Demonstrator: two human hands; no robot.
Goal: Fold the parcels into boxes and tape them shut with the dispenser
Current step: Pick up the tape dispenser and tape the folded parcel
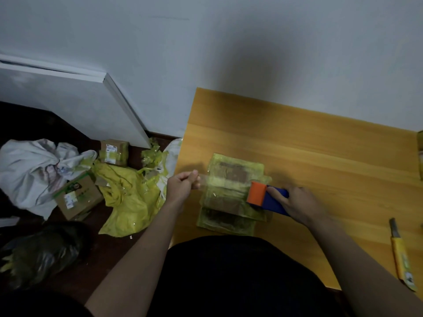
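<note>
Parcel [231, 197], a flat brown carton wrapped in yellowish-green tape, is seen lying on the near left part of the wooden table [320, 152], directly ahead of the dark-clothed torso. No writing on it can be read. The tape dispenser [266, 197], orange at its head and blue along its handle, is held against the parcel's right edge by the right hand [299, 205], whose fingers are curled round the blue handle. A strip of clear tape [203, 180] is stretched leftward from the dispenser across the top of the parcel and past its left edge. Its free end is pinched by the left hand [182, 183], held just off the table's left edge with fingers closed on the strip; this hand is not touching the parcel.

A yellow utility knife [401, 252] is shown near the right edge of the table, well apart from the parcel; print on its handle is too small to read.

On the dark floor to the left, a black bag [43, 250], crumpled yellow plastic [128, 202], a white sack [29, 170] and two taped cartons [77, 197] [114, 152] are seen. White labels are carried by both cartons, their text illegible. A white panel [68, 97] is leaned against the wall beyond.
</note>
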